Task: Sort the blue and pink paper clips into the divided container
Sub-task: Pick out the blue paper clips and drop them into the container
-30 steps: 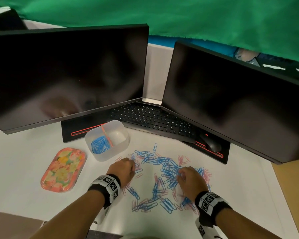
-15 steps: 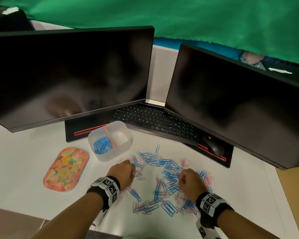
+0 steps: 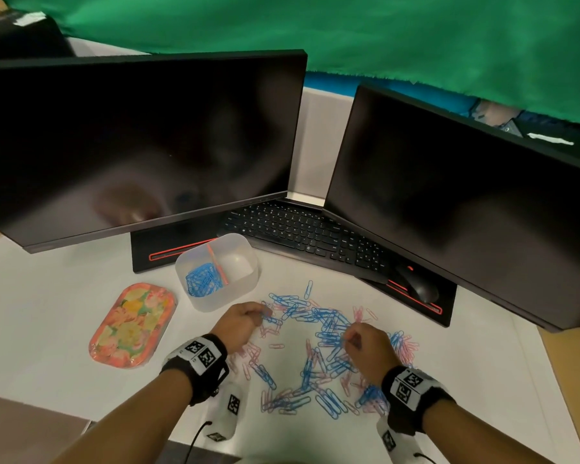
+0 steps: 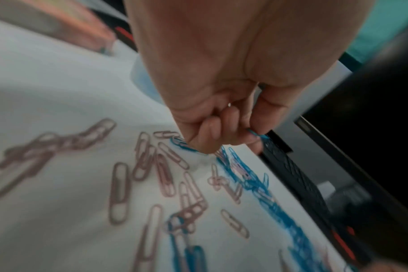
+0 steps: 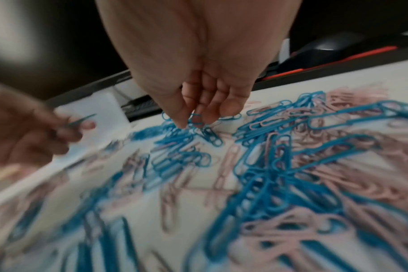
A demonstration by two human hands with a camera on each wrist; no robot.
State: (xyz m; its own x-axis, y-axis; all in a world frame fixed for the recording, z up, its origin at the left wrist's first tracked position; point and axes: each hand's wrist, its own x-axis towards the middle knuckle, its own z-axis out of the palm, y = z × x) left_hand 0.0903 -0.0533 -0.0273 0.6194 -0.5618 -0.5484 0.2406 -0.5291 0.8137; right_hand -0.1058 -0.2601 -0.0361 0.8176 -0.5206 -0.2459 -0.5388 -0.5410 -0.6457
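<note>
Blue paper clips [image 3: 318, 321] and pink paper clips [image 3: 407, 346] lie mixed in a loose spread on the white table. The translucent divided container [image 3: 215, 301] stands at the far left of the spread. Its left compartment holds blue clips [image 3: 201, 279], and the right one looks bare. My left hand [image 3: 263, 311] is at the spread's left edge, close to the container. In the left wrist view this left hand [image 4: 245, 136] pinches a blue clip [image 4: 256, 133]. My right hand [image 3: 347, 336] is curled over the middle of the spread. In the right wrist view, the right hand [image 5: 191, 121] closes thumb and fingers on a blue clip [image 5: 196, 116].
A floral tray [image 3: 133, 324] lies left of the container. Two dark monitors [image 3: 141, 145] stand behind, with a keyboard [image 3: 302, 232] and a mouse [image 3: 416, 284] beneath them. The table's near edge runs just below my forearms.
Both hands stay over the spread with only small shifts. The left hand has edged slightly toward the container.
</note>
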